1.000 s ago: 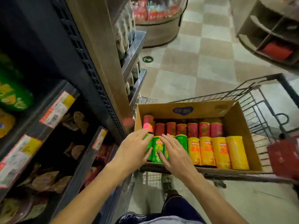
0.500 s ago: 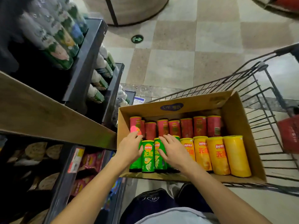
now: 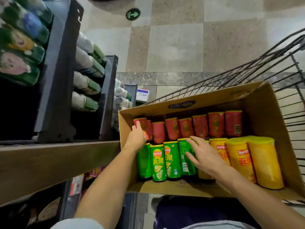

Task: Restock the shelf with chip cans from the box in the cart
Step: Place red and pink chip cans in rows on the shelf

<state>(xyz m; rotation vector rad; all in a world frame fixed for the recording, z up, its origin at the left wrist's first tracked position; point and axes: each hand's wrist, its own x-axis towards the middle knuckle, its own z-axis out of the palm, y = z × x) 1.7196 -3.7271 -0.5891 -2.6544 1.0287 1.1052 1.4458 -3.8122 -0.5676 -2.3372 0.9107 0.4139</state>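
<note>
Here, chip cans (image 3: pixel 172 161) lie lengthwise, lids away, both hands' fingers (image 3: pixel 193 141) spread.

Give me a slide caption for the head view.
Left hand touches red chip cans, right hand rests on green can, brown cardboard box.

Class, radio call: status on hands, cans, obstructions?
Left hand reaching onto far-left red can. Right hand flat on green can. All cans in box. Nothing blocking.

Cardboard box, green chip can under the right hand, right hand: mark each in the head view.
Brown cardboard box (image 3: pixel 262 113): head view, inner right wall.
Green cylindrical chip can (image 3: pixel 185 162): head view, barcode side of body.
Right hand (image 3: pixel 204 154): head view, back of hand.
</note>
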